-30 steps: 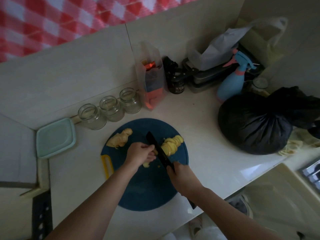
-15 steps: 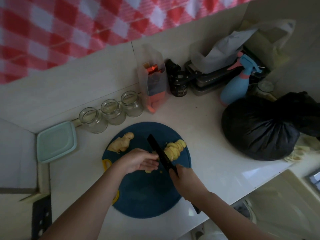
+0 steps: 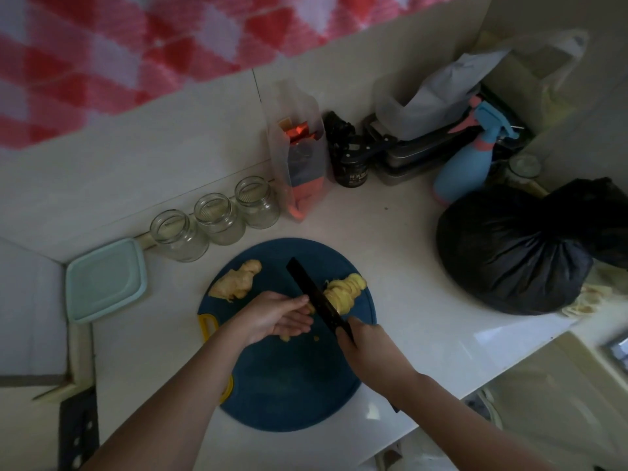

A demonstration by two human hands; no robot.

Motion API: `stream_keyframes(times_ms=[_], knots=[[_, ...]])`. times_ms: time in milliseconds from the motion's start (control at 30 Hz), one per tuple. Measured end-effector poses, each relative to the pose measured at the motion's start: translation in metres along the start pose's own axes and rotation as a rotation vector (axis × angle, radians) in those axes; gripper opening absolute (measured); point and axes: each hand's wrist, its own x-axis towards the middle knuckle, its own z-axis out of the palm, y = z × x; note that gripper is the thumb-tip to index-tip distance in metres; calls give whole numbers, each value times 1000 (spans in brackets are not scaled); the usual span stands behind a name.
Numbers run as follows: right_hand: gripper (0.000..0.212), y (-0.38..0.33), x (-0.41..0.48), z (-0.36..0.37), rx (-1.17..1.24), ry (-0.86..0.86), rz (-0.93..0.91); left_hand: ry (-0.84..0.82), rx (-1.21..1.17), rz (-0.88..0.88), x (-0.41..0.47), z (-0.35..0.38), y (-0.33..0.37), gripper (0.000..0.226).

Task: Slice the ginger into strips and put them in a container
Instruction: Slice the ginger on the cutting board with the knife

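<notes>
Ginger being cut on a round blue cutting board (image 3: 289, 385).

A lidded teal container (image 3: 105, 280) sits far left of the board. The left hand (image 3: 272, 317) lies with straight fingers pressed together beside the blade. The right hand (image 3: 370, 348) grips the black knife (image 3: 312, 294). Ginger slices (image 3: 346, 288) lie right of the blade, and an uncut ginger piece (image 3: 236, 283) lies far left.

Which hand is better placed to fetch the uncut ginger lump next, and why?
Likely left. The left hand lies nearest the ginger lump and holds no tool; the right hand grips the knife.
</notes>
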Motion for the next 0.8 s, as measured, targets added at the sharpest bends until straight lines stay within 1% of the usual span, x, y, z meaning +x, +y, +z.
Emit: stream_keyframes(times_ms=[133,367,600,800], knots=[[27,-1,1,-5,32,16,2,-3,7,-4,1,0,0,29],[34,-3,5,-9,55,-27,28,-12,10,11,3,-3,-2,27],[31,-3,7,-14,38,-67,10,-10,47,34,5,-2,-2,26],[30,-7,8,-2,61,-32,58,-35,39,29,7,-3,-1,26]])
